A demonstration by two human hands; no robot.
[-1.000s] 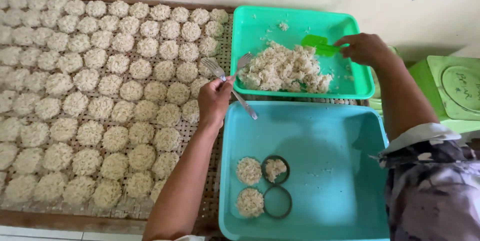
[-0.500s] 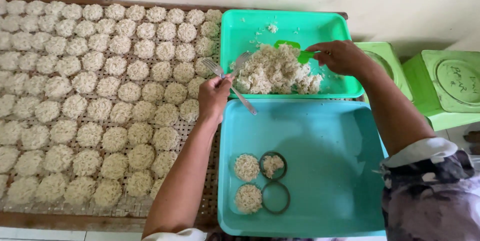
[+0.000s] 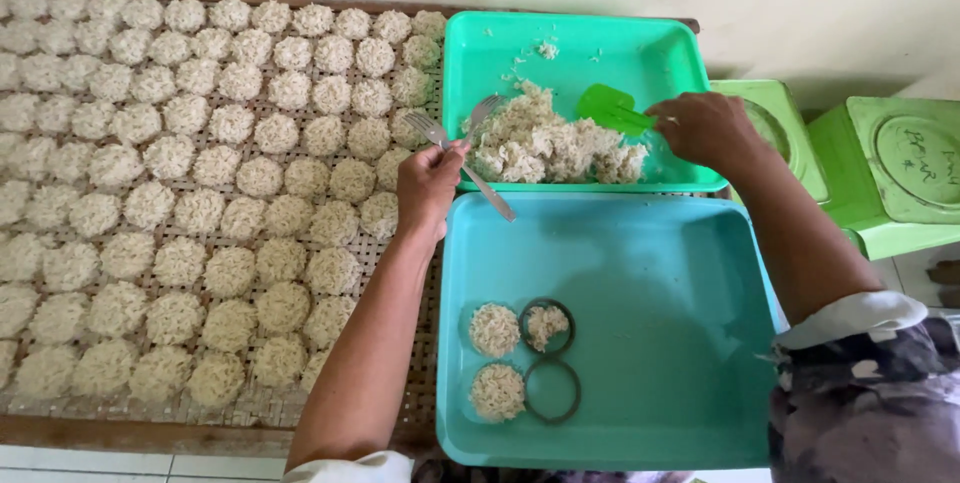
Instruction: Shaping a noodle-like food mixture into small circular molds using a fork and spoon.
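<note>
My left hand [image 3: 428, 183] grips two metal forks [image 3: 452, 138] whose tines reach the left rim of the green tray [image 3: 660, 48]. A pile of pale shredded noodle-like mass [image 3: 545, 143] lies in that tray. My right hand [image 3: 705, 128] holds a green spatula [image 3: 612, 108] at the pile's right side. Closer to me sits a light blue tray [image 3: 660, 293] with two flat round patties [image 3: 495, 331], one ring mould half filled [image 3: 546, 326] and one empty ring mould [image 3: 553, 390].
A woven mat [image 3: 400, 413] on the left carries many round patties [image 3: 200, 213] in rows, inside a wooden frame [image 3: 120, 433]. Two green lidded containers [image 3: 900, 173] stand at the right. A pale wall runs behind; tiled floor shows at the bottom left.
My right hand has drawn the green spatula down into the right side of the pile. My left hand stays near the tray's left rim with the forks.
</note>
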